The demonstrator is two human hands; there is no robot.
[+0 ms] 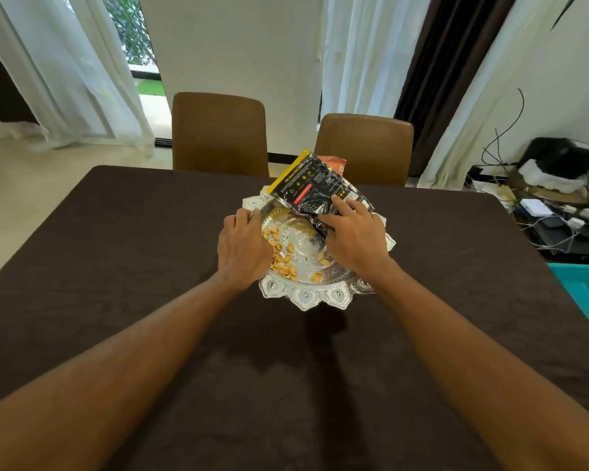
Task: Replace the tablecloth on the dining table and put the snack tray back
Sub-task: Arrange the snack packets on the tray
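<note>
The room is bright, with white curtains (65,79) at the left, and the dining table in front of me already wears a dark brown tablecloth (116,266), with two brown chairs (220,134) behind it. My left hand (242,246) holds the left rim of the snack tray (306,297), the fingers curled over the edge. This silver tray stands on the cloth near the middle of the table. Inside it many loose nut shells (281,256) lie on the left side; I think that if I tilt or push the tray too fast, they will roll out on the clean cloth. A black packet (306,188) leans on the far rim, and on its yellow strip I read something like "THE DAILY NUT CO"; the smaller print is too small for me. An orange packet (335,163) behind it shows no writing I can read. My right hand (354,239) rests on the black packet, fingers spread and nearly straight, pressing it down. If I let go, both packets may slide off the rim. Dragging the tray could also wrinkle the cloth. At the far right are cables (558,219) and a teal box (585,290).
</note>
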